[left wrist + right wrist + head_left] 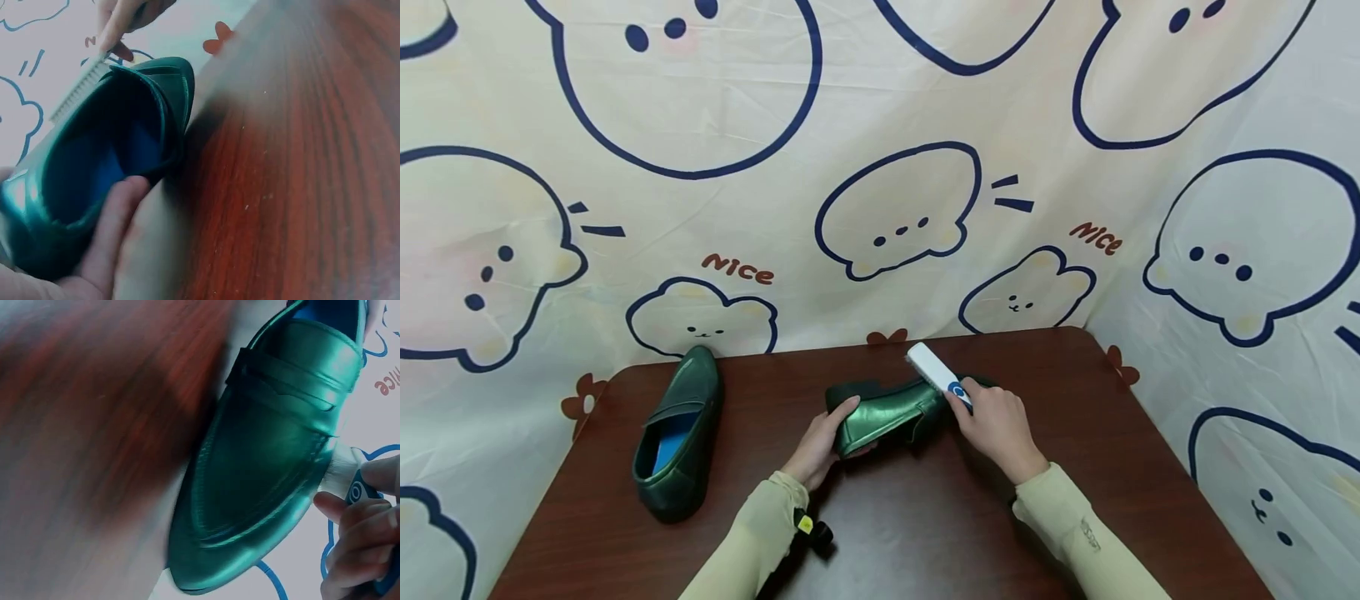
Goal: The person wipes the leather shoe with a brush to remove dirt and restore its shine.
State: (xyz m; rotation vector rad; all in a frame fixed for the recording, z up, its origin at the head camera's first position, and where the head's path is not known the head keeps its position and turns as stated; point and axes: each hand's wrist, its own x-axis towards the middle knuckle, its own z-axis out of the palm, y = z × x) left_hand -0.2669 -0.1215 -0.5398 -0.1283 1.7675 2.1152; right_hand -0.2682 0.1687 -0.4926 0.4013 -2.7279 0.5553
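A green leather loafer (883,415) is tipped on its side over the table, its toe to the right. My left hand (822,442) grips it at the heel end, and one digit lies along the rim of the opening in the left wrist view. Inside, a blue insole (94,165) shows. My right hand (996,425) holds a white and blue brush (931,367) by its handle. In the right wrist view the pale bristles (339,469) meet the loafer's side, between the strap and the toe.
A second green loafer (700,379) with a blue insole stands upright on the left of the dark brown table (925,533). A white cloth with printed cartoon figures (895,208) hangs behind the table and along both sides.
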